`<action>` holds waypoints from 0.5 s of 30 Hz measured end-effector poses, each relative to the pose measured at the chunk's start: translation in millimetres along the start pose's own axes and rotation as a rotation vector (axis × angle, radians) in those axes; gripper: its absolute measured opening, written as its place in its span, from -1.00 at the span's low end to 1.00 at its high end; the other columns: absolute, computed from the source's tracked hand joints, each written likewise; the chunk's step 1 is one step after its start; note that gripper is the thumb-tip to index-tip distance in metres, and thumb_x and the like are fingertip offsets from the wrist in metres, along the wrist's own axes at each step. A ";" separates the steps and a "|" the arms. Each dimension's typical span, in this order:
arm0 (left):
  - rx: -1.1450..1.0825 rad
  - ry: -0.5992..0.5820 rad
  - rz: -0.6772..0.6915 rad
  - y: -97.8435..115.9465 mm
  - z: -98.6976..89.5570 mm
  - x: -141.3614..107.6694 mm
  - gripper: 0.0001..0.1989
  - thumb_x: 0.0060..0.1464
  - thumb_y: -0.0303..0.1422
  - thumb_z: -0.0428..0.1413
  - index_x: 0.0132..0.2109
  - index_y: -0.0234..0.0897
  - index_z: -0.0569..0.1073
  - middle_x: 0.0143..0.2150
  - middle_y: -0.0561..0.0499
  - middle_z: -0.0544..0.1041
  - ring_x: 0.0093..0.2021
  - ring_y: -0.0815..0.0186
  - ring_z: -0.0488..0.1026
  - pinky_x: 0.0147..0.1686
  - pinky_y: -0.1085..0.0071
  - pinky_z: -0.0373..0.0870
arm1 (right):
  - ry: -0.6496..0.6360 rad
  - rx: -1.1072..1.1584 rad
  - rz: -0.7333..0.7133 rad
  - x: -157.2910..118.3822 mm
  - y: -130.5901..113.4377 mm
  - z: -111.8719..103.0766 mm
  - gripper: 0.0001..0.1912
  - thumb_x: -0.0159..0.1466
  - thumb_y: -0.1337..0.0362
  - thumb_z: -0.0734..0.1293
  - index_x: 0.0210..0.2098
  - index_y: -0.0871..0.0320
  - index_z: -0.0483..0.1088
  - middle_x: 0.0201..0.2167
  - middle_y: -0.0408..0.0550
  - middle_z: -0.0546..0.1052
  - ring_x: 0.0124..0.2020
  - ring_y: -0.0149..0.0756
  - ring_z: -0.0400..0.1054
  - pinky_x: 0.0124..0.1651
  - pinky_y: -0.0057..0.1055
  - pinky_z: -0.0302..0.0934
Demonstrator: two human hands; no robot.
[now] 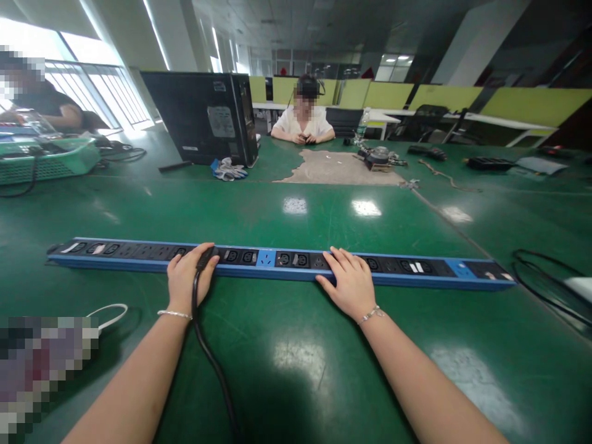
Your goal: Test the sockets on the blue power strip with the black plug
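A long blue and black power strip (296, 270) lies across the green table (185, 206), with rows of sockets facing up. Over its left part, my left hand (189, 275) is closed on a black plug (206, 258) at the strip's sockets; whether the plug is fully seated cannot be made out. From it a black cable (215, 364) runs down toward the near edge. My right hand (349, 277) rests on the strip right of its middle, fingers spread over the top and thumb along the near side.
A black computer case (198, 117) and blue-grey gloves (229, 169) stand beyond the strip. A green basket (50, 163) is far left, a blurred object (44, 364) near left, black cables (550, 290) right. A person (303, 120) sits opposite, another (41, 98) at left.
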State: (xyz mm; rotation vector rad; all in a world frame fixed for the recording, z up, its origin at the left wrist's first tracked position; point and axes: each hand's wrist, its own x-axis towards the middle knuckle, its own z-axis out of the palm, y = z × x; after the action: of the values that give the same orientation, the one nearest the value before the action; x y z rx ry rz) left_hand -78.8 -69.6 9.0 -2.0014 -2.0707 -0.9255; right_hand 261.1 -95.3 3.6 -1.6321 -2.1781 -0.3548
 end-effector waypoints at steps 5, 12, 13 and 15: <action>-0.039 0.019 -0.002 0.7 1.3 -1.4 -0.70 0.14 -0.20 -0.04 -0.01 -0.15 0.36 -0.04 -0.06 0.52 0.00 0.20 0.42 0.15 0.16 0.04 | 0.024 0.011 -0.011 -0.8 3.1 2.0 -0.48 0.24 0.01 0.18 0.10 0.14 0.29 0.13 0.06 0.33 0.14 -0.12 0.14 0.14 -0.14 -0.06; -0.226 0.226 -0.159 16.0 -10.6 0.3 -0.64 0.15 -0.16 -0.07 0.05 -0.14 0.31 0.01 0.00 0.46 -0.03 0.25 0.41 -0.02 0.32 0.28 | 0.052 0.014 -0.019 0.1 4.1 4.6 -0.49 0.21 0.02 0.21 0.07 0.15 0.32 0.11 0.04 0.35 0.12 -0.13 0.17 0.13 -0.18 -0.04; -0.250 0.178 -0.128 22.4 -9.5 0.0 -0.64 0.15 -0.16 -0.07 0.05 -0.14 0.31 0.01 0.00 0.46 -0.03 0.25 0.41 -0.02 0.33 0.29 | 0.054 0.021 -0.014 0.4 3.7 4.6 -0.49 0.21 0.02 0.21 0.06 0.15 0.33 0.11 0.04 0.35 0.11 -0.13 0.17 0.13 -0.18 -0.03; -0.289 0.023 -0.020 38.9 -3.5 -0.8 -0.66 0.15 -0.20 -0.06 0.04 -0.15 0.33 -0.01 0.00 0.48 -0.03 0.24 0.41 -0.02 0.31 0.29 | 0.054 0.036 -0.001 1.0 3.0 4.3 -0.49 0.20 0.02 0.21 0.05 0.15 0.34 0.11 0.05 0.35 0.11 -0.11 0.17 0.11 -0.18 -0.02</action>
State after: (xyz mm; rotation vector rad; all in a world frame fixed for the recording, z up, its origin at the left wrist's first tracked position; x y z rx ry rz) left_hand -43.4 -74.3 24.6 -2.0906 -2.0474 -1.3124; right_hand 263.0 -91.7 0.1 -1.5843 -2.1332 -0.3530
